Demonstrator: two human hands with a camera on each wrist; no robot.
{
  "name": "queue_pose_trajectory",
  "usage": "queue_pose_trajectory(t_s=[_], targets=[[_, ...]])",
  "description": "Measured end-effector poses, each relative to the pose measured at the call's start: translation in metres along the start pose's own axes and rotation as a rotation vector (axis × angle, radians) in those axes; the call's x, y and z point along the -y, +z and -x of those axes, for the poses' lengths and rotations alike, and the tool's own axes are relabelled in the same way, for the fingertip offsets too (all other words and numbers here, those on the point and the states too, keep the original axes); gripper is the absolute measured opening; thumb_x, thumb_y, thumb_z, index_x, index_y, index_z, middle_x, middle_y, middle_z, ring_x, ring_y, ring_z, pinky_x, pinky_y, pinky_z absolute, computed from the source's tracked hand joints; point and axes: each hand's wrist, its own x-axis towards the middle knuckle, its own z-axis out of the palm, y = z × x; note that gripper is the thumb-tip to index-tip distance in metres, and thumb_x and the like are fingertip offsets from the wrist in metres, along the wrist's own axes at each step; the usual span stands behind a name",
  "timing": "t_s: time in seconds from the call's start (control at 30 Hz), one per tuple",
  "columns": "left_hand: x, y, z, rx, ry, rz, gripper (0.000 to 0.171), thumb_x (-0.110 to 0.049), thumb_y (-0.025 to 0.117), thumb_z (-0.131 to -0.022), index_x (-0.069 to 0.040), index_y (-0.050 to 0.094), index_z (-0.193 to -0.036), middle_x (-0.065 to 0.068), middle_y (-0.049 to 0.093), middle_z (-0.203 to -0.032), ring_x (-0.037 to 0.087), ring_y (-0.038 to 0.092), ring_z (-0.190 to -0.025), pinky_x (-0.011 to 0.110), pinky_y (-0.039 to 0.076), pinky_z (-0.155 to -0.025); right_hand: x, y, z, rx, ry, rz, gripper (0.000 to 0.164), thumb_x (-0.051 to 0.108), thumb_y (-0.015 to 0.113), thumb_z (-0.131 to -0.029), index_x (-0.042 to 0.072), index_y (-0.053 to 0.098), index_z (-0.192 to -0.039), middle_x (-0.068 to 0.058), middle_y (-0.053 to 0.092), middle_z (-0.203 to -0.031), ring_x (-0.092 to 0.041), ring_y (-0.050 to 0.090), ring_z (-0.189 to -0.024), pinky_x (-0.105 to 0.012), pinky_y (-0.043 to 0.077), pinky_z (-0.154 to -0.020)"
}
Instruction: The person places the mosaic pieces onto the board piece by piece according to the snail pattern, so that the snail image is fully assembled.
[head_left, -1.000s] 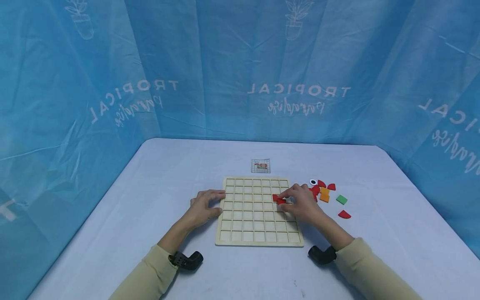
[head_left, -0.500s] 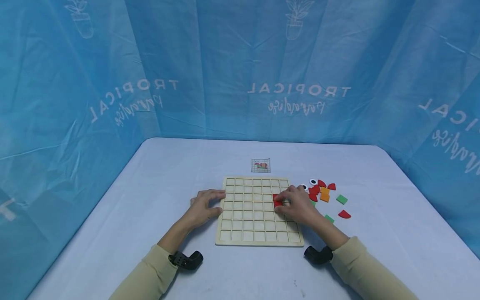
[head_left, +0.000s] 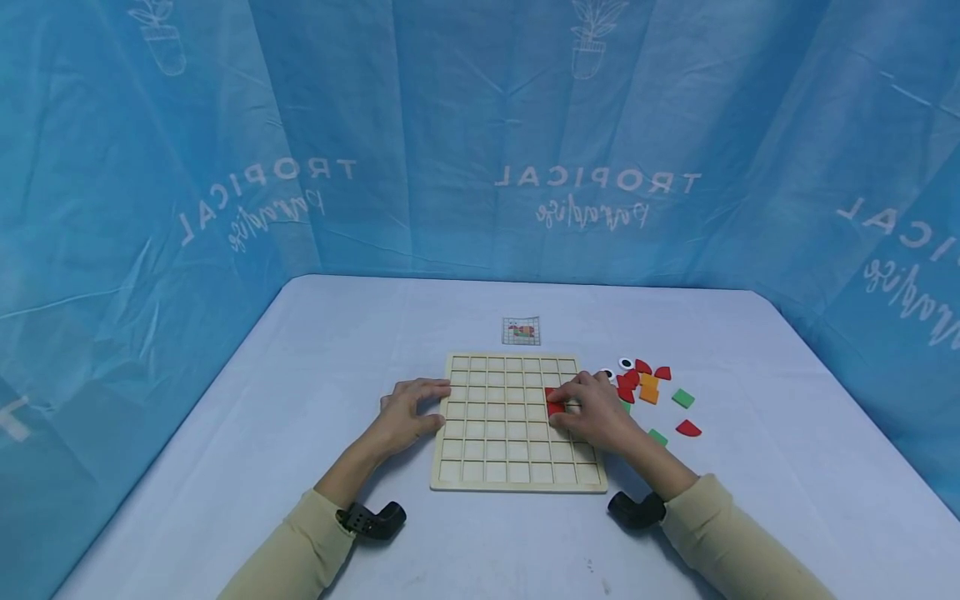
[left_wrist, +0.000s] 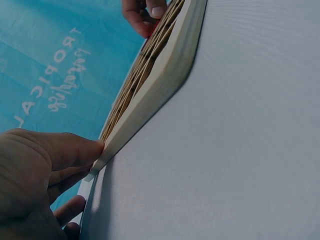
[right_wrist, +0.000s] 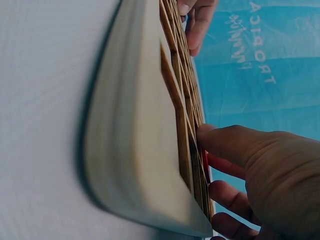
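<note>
Right hand (head_left: 595,408) has shifted left, touching red tiles (head_left: 555,409) (long axis pointing away).

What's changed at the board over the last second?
The right hand shifted slightly left and toward the person, bringing a flat red piece down onto the square pale wooden grid board; the hand is still at the piece. The left hand stayed at the board's left edge.
</note>
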Motion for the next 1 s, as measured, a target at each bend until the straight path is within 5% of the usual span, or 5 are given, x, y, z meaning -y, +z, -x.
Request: queue_pose_trajectory(t_s=[0.7, 1.0], targets=[[0.0, 0.0, 0.0, -0.007, 0.008, -0.011, 0.044, -0.01, 0.067, -0.081, -0.009, 0.061, -0.124, 0.002, 0.051, -0.14, 0.027, 0.03, -0.136, 0.051, 0.014, -0.101, -0.003, -0.007, 0.001, 0.0, 0.029, -0.056, 0.035, 0.03, 0.079, -0.073, 0.024, 0.072, -0.107, -0.001, 0.06, -0.108, -0.019, 0.044, -0.105, -0.031, 0.041, -0.077], [0.0, 0.0, 0.0, -0.004, 0.003, -0.009, 0.043, -0.011, 0.067, -0.082, -0.009, 0.061, -0.124, 0.002, 0.051, -0.14, 0.027, 0.029, -0.137, 0.052, 0.013, -0.102, -0.027, -0.029, 0.008, -0.064, 0.086, -0.03, 0.036, 0.031, 0.076, -0.076, 0.018, 0.07, -0.11, -0.007, 0.06, -0.108, -0.023, 0.044, -0.106, -0.036, 0.042, -0.078]])
